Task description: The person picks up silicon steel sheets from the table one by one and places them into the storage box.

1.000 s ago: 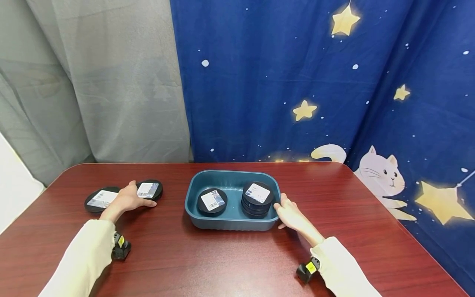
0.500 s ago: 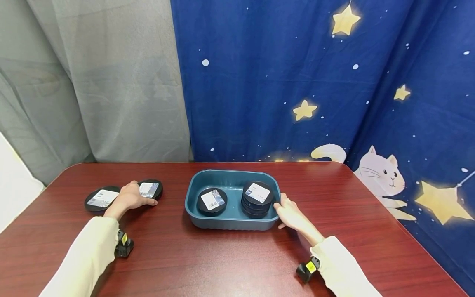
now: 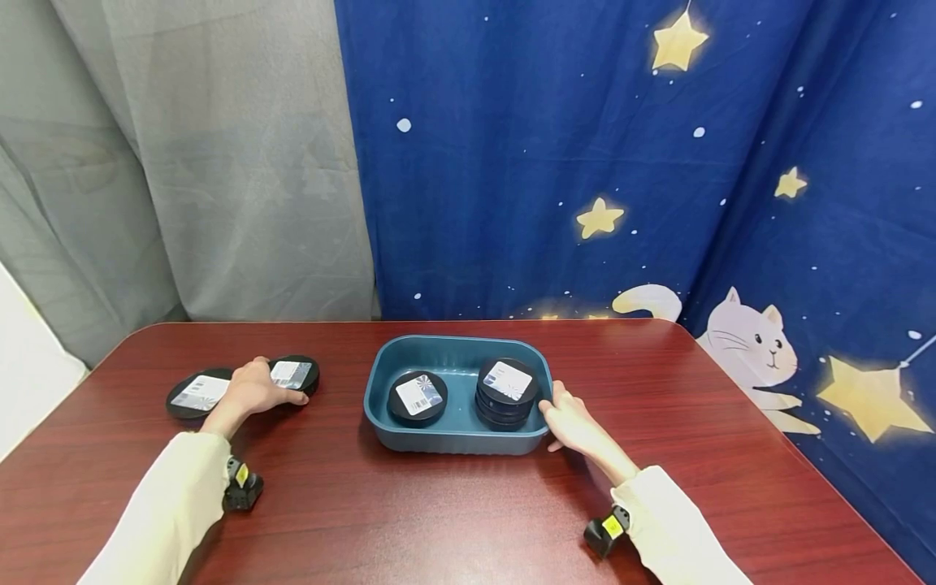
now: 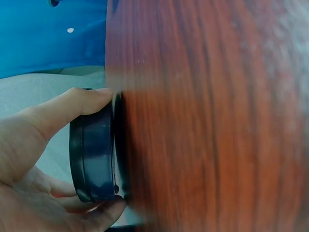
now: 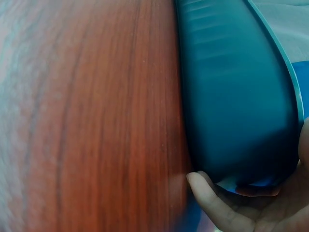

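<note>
At the table's left side my left hand (image 3: 252, 392) grips a flat round black tin (image 3: 296, 374) with a white and blue label on top. In the left wrist view the thumb lies on one side of this tin (image 4: 96, 154) and fingers curl round the other, close over the table. A second labelled tin (image 3: 199, 393) lies just left of the hand, partly covered by it. My right hand (image 3: 574, 418) holds the right end of a blue-green plastic bin (image 3: 457, 443), with its fingers low on the outer wall (image 5: 236, 96) in the right wrist view.
Inside the bin one black tin (image 3: 418, 396) lies on the left, and a stack of tins (image 3: 508, 390) stands against the right end. The bin rests at the middle of the reddish wooden table (image 3: 439, 520). Grey and blue curtains (image 3: 512, 162) hang behind the table's far edge.
My left wrist has shifted very slightly to the right, the hand still at the same tin. The right hand, the bin and its tins stay put.
</note>
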The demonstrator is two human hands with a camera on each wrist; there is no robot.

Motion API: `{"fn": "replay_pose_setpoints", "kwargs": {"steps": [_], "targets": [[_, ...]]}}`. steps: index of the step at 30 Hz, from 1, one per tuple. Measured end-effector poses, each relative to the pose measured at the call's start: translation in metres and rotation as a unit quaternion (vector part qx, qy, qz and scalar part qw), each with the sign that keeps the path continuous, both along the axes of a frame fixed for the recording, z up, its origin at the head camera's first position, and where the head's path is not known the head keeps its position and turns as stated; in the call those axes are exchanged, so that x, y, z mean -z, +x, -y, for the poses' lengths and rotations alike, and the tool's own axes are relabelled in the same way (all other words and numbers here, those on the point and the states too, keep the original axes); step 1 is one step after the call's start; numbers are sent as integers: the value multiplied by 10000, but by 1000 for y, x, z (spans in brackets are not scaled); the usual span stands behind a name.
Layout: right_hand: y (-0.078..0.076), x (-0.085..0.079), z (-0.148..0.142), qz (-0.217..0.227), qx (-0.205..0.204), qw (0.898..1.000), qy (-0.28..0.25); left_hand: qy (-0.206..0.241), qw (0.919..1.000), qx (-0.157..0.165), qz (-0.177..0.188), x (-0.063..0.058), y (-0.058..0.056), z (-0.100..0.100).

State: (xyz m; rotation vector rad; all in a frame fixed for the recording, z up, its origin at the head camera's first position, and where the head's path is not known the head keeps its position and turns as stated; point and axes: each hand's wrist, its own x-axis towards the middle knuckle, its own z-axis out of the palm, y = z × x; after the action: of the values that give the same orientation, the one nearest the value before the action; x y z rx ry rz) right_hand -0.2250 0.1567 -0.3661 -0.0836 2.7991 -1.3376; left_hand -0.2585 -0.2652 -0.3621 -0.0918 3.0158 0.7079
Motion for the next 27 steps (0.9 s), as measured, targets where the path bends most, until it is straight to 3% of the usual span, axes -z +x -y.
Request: {"fn": "replay_pose_setpoints", "kwargs": {"steps": [16,27], "targets": [[0,1,0,-23,-35,10000,-14,230,9993,-213,-179,-3,7,-5],[0,2,0,5,-9,10000,-37,241,9978,-274,-549,-4,12,-10]]}}
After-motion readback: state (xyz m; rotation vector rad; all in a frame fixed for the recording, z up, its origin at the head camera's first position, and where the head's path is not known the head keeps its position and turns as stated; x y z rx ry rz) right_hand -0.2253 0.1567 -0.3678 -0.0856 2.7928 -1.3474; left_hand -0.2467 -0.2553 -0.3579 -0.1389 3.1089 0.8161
